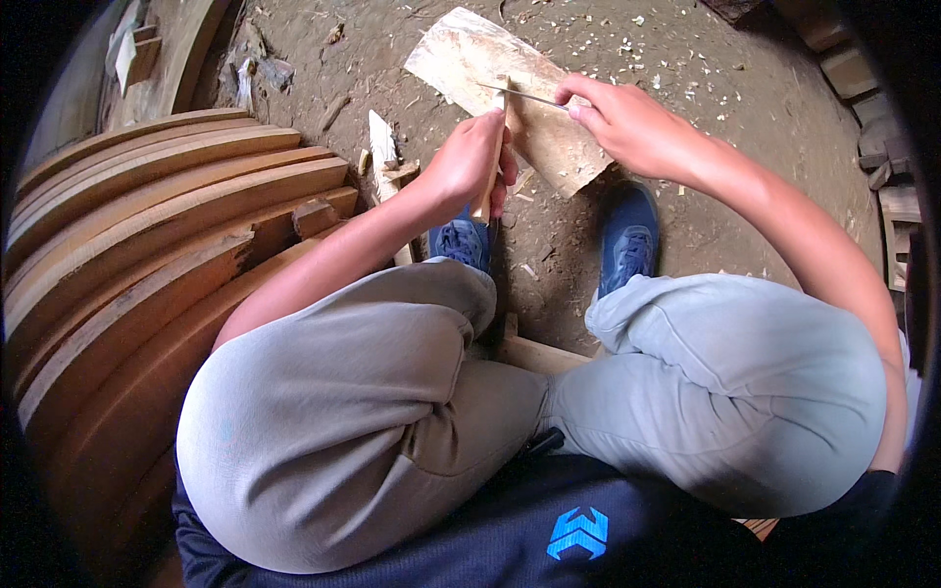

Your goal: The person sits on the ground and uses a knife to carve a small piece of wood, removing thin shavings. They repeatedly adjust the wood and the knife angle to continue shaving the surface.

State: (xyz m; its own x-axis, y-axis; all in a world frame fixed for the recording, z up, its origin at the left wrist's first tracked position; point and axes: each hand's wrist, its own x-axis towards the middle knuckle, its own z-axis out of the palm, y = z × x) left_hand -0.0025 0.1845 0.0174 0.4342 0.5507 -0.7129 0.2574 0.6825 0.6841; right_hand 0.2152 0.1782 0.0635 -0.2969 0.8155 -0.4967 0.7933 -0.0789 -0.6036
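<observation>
My left hand is closed around a narrow wooden stick, which stands up out of the fist and also shows below it. In my right hand is a knife, gripped by its handle, which the fingers mostly hide. The thin blade points left and crosses the stick near its upper end; whether it cuts in cannot be made out. Beneath both hands a broad, pale wooden board lies slantwise on the ground.
Stacked curved-looking planks fill the left side. A split white piece of wood lies beside my left arm. Shavings dot the dirt floor. My blue shoes flank the space below the board. More wood pieces line the right edge.
</observation>
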